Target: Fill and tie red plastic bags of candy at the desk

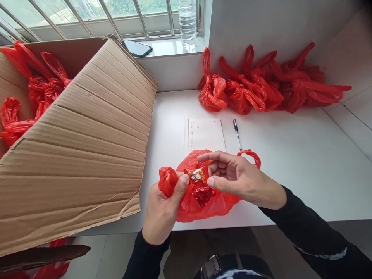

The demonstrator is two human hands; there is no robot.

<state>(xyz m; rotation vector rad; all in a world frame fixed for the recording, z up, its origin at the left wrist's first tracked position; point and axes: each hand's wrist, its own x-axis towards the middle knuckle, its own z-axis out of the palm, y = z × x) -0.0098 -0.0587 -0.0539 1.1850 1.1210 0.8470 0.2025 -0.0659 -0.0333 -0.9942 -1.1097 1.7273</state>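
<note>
A red plastic bag [192, 207] lies open at the near edge of the white table [290, 162]. My left hand [162, 211] grips the bag's bunched left handle, thumb pressed toward a small red and gold wrapped candy [197, 176]. My right hand [235, 178] hovers over the bag's mouth, fingers curled around the candy from the right. Another dark red wrapped candy [203, 193] sits inside the bag. The bag's other handle [251, 155] loops out behind my right hand.
A big cardboard box [87, 147] with red bags [31, 93] inside fills the left. Several tied red bags [261, 85] line the back wall. A paper sheet [205, 133] and pen [236, 133] lie mid-table. A phone [136, 47] and water bottle [187, 21] rest on the sill.
</note>
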